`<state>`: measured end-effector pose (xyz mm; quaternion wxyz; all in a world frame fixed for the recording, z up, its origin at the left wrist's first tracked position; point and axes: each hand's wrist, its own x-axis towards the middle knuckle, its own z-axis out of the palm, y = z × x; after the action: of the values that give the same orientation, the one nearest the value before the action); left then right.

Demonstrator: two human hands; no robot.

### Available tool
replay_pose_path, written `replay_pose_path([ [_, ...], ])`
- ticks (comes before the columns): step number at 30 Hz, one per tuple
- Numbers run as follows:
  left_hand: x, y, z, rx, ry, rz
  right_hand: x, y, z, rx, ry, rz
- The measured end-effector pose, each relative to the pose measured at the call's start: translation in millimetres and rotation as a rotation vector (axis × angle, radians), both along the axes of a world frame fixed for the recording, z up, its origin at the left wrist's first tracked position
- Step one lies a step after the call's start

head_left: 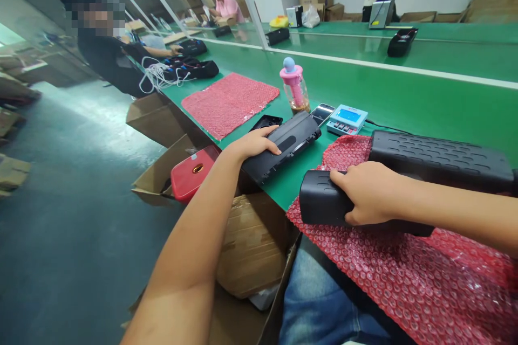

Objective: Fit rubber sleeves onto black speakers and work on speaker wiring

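Observation:
My left hand [254, 144] grips a long black plastic housing [297, 132] at its near end, thumb on top. This housing lies tilted over the table edge, with clips along its side. In my right hand [367, 194] is a second black plastic housing [321, 199] with a rounded end, resting on red bubble wrap [364, 259]. Just behind it lies a larger black housing [437, 159] with a pattern of raised dashes. A flat black part [267, 122] shows partly behind the left housing.
On the green table [343, 78] stand a bottle with a pink lid [293, 83], a phone [322, 113] and a light-blue device with a screen [347, 120]. Another bubble wrap sheet [232, 99] lies beyond. Below are cardboard boxes [254, 242] and a red case [194, 172]. Several people work nearby.

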<state>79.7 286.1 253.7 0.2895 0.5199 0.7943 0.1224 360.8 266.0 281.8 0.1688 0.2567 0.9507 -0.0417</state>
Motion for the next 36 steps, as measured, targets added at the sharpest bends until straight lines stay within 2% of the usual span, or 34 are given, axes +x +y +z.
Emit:
replay_pose_path([
  [9, -1, 1, -2.5, 0.021, -0.018, -0.006, -2, 16, 2.5, -0.042, -0.025, 0.0],
  [19, -5, 6, -9.4, 0.023, -0.037, 0.04, -7, 35, 5.2, -0.162, -0.05, -0.025],
  [36, -8, 7, -11.8, 0.046, -0.043, 0.018, -4, 35, 3.5, -0.169, -0.011, -0.026],
])
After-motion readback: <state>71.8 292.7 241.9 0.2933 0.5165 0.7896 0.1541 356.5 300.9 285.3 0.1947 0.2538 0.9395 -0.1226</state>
